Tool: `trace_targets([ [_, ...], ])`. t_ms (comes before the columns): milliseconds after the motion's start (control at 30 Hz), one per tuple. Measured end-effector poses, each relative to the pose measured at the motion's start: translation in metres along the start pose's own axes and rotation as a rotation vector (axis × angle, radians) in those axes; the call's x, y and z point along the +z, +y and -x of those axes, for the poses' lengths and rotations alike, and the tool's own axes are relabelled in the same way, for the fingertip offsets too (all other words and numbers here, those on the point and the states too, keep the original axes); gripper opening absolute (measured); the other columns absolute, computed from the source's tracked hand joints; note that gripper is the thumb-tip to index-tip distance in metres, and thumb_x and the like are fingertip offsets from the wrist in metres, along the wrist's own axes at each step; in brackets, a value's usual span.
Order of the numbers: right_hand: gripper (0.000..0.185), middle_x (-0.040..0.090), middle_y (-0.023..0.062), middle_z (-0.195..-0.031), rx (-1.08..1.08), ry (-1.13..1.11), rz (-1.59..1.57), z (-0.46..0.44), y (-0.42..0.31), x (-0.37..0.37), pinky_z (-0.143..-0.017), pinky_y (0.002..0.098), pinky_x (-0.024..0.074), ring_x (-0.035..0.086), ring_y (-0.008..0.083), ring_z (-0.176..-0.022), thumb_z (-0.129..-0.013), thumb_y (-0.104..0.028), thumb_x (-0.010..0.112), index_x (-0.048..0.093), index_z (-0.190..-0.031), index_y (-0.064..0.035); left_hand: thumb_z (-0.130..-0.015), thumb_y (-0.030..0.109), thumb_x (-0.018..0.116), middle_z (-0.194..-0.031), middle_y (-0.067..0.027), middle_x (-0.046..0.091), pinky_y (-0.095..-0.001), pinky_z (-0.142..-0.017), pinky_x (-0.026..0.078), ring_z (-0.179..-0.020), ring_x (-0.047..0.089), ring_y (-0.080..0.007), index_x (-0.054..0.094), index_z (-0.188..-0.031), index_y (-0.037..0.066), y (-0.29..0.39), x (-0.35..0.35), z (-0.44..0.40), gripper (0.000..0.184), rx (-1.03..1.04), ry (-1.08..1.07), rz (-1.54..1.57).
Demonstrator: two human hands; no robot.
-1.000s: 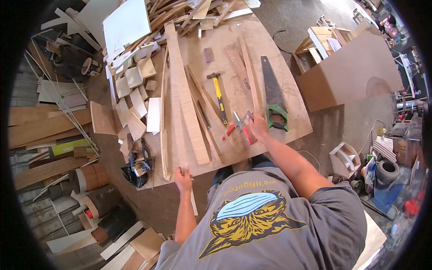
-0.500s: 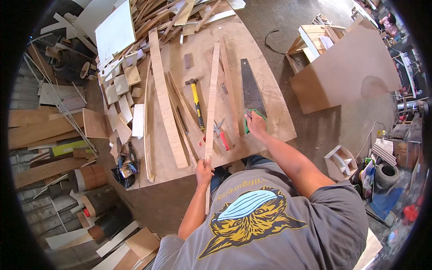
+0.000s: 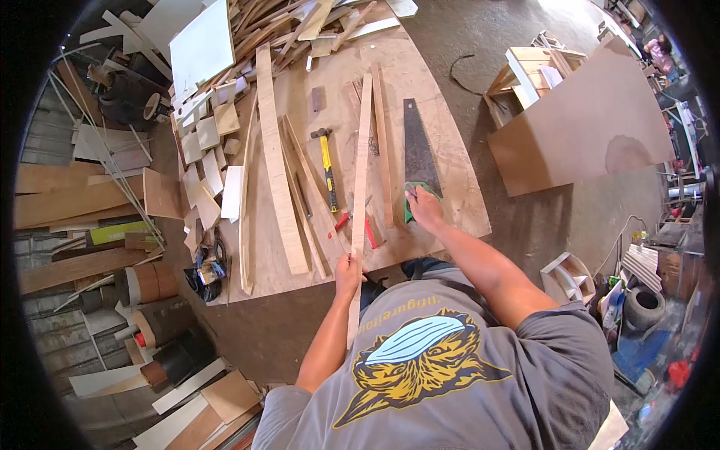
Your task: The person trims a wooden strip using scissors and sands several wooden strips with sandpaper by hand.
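Observation:
My left hand [image 3: 349, 275] is closed around the lower part of a long, thin wooden strip [image 3: 361, 172], which extends away over the worktable [image 3: 442, 139]. My right hand [image 3: 426, 208] has its fingers curled at the green handle [image 3: 409, 213] of a handsaw [image 3: 421, 146] lying flat, blade pointing away. A small greyish thing [image 3: 410, 189] shows by those fingers; I cannot make out what it is. Left of the strip lies a yellow and black hammer [image 3: 327, 166]. Red-handled pliers or snips [image 3: 370, 234] lie partly hidden beneath the strip.
More long strips [image 3: 279, 172] lie on the table's left half. Wood offcuts [image 3: 214, 142] pile along its left edge, and scrap lengths [image 3: 277, 30] heap at the far end. A large brown board [image 3: 585, 120] leans at the right. A person [image 3: 660, 54] is far off, upper right.
The near end of the strip has shifted slightly right with my left hand. My right hand stays at the saw handle. The whole view has shifted a little.

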State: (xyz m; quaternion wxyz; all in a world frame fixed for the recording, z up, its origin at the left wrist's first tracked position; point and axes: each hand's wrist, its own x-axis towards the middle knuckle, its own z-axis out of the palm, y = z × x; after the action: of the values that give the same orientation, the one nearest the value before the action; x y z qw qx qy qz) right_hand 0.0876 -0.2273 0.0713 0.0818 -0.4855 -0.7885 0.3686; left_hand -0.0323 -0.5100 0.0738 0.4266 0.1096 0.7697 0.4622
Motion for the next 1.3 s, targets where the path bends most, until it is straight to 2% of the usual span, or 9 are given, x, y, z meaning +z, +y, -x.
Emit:
trace_targets([
  [167, 0.041, 0.069, 0.0257, -0.092, -0.011, -0.028, 0.018, -0.001, 0.001, 0.001, -0.077, 0.0566, 0.0494, 0.066, 0.0464, -0.089, -0.101, -0.043, 0.052, 0.059, -0.1, -0.0028, -0.108, 0.033, 0.043, -0.073, -0.0116, 0.066, -0.0282, -0.045, 0.05, -0.049, 0.06, -0.0165, 0.058, -0.107, -0.002, 0.001, 0.001, -0.003, 0.038, -0.007, -0.023, 0.037],
  [267, 0.038, 0.069, 0.0256, -0.093, -0.018, -0.035, 0.022, -0.001, -0.001, 0.004, -0.078, 0.0561, 0.0494, 0.066, 0.046, -0.091, -0.1, -0.041, 0.054, 0.059, -0.099, -0.0027, -0.108, 0.028, 0.046, -0.072, -0.0107, 0.066, -0.0283, -0.045, 0.05, -0.047, 0.059, -0.0151, 0.058, -0.101, 0.0, 0.006, -0.002, -0.002, 0.031, -0.016, -0.008, 0.063],
  [467, 0.036, 0.07, 0.0252, -0.1, 0.002, -0.097, 0.027, -0.004, -0.025, 0.011, -0.083, 0.0547, 0.0512, 0.067, 0.0438, -0.097, -0.097, -0.039, 0.059, 0.061, -0.103, -0.0032, -0.102, 0.032, 0.059, -0.07, -0.0077, 0.064, -0.0269, -0.044, 0.048, -0.049, 0.058, -0.0116, 0.061, -0.096, 0.001, 0.021, -0.012, 0.007, 0.032, -0.009, 0.077, 0.016],
  [567, 0.04, 0.069, 0.0253, -0.105, 0.052, -0.134, 0.055, -0.004, -0.043, 0.011, -0.085, 0.0536, 0.0516, 0.067, 0.0434, -0.101, -0.093, -0.04, 0.063, 0.06, -0.108, -0.0032, -0.099, 0.032, 0.066, -0.071, -0.0068, 0.064, -0.0281, -0.05, 0.049, -0.055, 0.059, -0.0117, 0.062, -0.093, 0.0, 0.033, -0.023, 0.014, 0.033, 0.008, 0.116, -0.025],
  [667, 0.046, 0.069, 0.0245, -0.111, 0.106, -0.134, 0.045, -0.005, -0.053, 0.018, -0.089, 0.0523, 0.0515, 0.066, 0.0426, -0.107, -0.089, -0.041, 0.068, 0.059, -0.115, -0.0031, -0.095, 0.032, 0.072, -0.071, -0.0081, 0.064, -0.0319, -0.058, 0.049, -0.061, 0.06, -0.0148, 0.063, -0.089, -0.001, 0.031, -0.041, 0.013, 0.035, 0.241, 0.219, -0.176],
  [767, 0.052, 0.068, 0.0238, -0.115, 0.164, -0.16, 0.074, -0.006, -0.065, 0.019, -0.091, 0.0514, 0.0518, 0.065, 0.0417, -0.11, -0.087, -0.042, 0.071, 0.058, -0.12, -0.0033, -0.091, 0.034, 0.076, -0.072, -0.0104, 0.065, -0.0353, -0.064, 0.048, -0.066, 0.06, -0.0186, 0.063, -0.085, -0.002, 0.014, -0.068, 0.003, 0.038, 0.292, 0.307, -0.223],
  [1033, 0.057, 0.07, 0.0211, -0.115, 0.274, -0.194, 0.156, -0.008, -0.08, 0.034, -0.091, 0.0496, 0.054, 0.067, 0.0392, -0.11, -0.085, -0.04, 0.074, 0.056, -0.124, -0.0043, -0.086, 0.039, 0.081, -0.076, -0.0146, 0.067, -0.0379, -0.065, 0.049, -0.068, 0.062, -0.0229, 0.064, -0.087, -0.002, 0.017, -0.131, 0.001, 0.044, 0.296, 0.415, -0.279],
  [1133, 0.051, 0.07, 0.0218, -0.114, 0.329, -0.128, 0.217, -0.016, -0.073, 0.048, -0.091, 0.0502, 0.0539, 0.067, 0.0397, -0.108, -0.084, -0.036, 0.074, 0.058, -0.121, -0.0039, -0.087, 0.038, 0.079, -0.076, -0.0153, 0.068, -0.0384, -0.066, 0.05, -0.069, 0.064, -0.0242, 0.065, -0.09, -0.002, 0.017, -0.148, 0.002, 0.043, 0.313, 0.478, -0.236],
  [1300, 0.037, 0.07, 0.0241, -0.107, 0.22, -0.022, 0.082, -0.017, -0.071, 0.063, -0.089, 0.0495, 0.0536, 0.068, 0.0398, -0.104, -0.083, -0.027, 0.071, 0.063, -0.109, -0.0028, -0.089, 0.035, 0.077, -0.073, -0.014, 0.065, -0.038, -0.064, 0.048, -0.066, 0.06, -0.0227, 0.063, -0.088, -0.003, 0.009, -0.192, -0.002, 0.04, 0.285, 0.575, -0.358],
])
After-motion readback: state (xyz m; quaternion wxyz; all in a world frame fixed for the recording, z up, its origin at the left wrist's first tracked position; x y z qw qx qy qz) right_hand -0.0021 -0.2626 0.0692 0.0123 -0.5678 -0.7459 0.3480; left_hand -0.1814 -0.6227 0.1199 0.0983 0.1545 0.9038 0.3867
